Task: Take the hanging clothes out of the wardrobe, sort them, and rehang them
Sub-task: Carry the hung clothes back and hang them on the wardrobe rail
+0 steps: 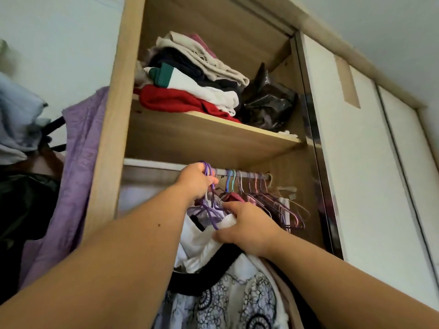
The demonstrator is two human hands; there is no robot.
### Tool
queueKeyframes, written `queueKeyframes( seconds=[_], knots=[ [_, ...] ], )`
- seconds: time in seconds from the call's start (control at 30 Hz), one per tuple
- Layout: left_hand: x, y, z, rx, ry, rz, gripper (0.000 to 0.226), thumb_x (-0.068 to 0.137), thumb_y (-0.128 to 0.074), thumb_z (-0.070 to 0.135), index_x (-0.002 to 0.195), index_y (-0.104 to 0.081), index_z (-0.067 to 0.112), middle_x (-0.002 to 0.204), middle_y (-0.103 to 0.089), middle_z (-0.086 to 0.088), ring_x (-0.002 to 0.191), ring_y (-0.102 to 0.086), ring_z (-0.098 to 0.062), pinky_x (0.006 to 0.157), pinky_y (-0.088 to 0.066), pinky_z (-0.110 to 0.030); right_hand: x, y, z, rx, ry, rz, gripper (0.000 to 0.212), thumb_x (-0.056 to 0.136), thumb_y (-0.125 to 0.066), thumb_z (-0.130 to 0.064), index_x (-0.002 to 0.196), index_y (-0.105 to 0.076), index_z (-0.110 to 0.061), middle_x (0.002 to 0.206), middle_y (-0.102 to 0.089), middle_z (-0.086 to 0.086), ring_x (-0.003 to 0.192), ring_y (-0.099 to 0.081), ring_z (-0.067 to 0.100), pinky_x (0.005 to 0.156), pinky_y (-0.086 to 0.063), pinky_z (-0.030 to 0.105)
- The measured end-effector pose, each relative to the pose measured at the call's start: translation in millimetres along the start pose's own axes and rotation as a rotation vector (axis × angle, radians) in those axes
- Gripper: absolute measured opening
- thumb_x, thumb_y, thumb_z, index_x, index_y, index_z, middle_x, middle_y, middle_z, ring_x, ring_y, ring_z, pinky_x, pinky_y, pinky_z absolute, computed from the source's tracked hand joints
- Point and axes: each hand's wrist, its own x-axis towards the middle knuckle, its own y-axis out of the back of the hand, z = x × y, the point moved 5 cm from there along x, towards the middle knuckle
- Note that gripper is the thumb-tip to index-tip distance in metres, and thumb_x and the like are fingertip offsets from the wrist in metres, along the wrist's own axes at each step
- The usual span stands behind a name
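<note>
Purple wire hanger hooks (207,168) gripped at the wardrobe's white rail (164,165)
Fingers of the left hand (196,180) curl round the bunched hooks. The right hand (247,230) clutches a white, black-trimmed garment (209,250) hanging below. More thin hangers (251,184) crowd the rail's right end. One stack of folded clothes (190,77) and one crinkled black bag (268,103) sit on the wooden shelf (213,136).
</note>
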Motion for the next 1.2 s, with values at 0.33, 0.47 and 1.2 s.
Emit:
queueKeyframes(
  seconds=[0.33, 0.47, 1.2],
  knots=[
    [88.7, 5.0, -34.6, 0.245, -0.028, 0.179, 0.011, 0.086, -0.067, 0.017, 0.097, -0.068, 0.016, 0.093, -0.069, -0.008, 0.087, -0.063, -0.023, 0.076, -0.045, -0.026, 109.0, -26.4, 31.9, 0.143, 0.150, 0.079, 0.056, 0.068, -0.073, -0.019, 0.122, -0.060, -0.025, 0.112, -0.066, -0.004, 0.102, -0.062, 0.015, 0.085, -0.049, 0.024],
    [108.6, 33.7, -48.5, 0.276, 0.007, 0.308, 0.022, 0.082, -0.071, 0.019, 0.102, -0.069, 0.011, 0.095, -0.070, -0.010, 0.091, -0.065, -0.028, 0.089, -0.052, -0.041, 154.5, -36.4, 24.7, 0.190, 0.242, 0.078, 0.065, 0.070, -0.073, -0.022, 0.131, -0.052, -0.029, 0.123, -0.061, -0.004, 0.112, -0.057, 0.018, 0.084, -0.043, 0.021],
    [151.2, 60.1, -133.0, 0.399, 0.157, 0.293, 0.039, 0.085, -0.064, 0.009, 0.124, -0.058, 0.013, 0.112, -0.068, -0.011, 0.103, -0.063, -0.026, 0.096, -0.048, -0.040, 270.3, -122.9, -0.1, 0.369, 0.220, -0.044, 0.037, 0.070, -0.068, -0.021, 0.107, -0.064, -0.022, 0.096, -0.067, 0.003, 0.090, -0.063, 0.023, 0.069, -0.049, 0.026]
  ],
)
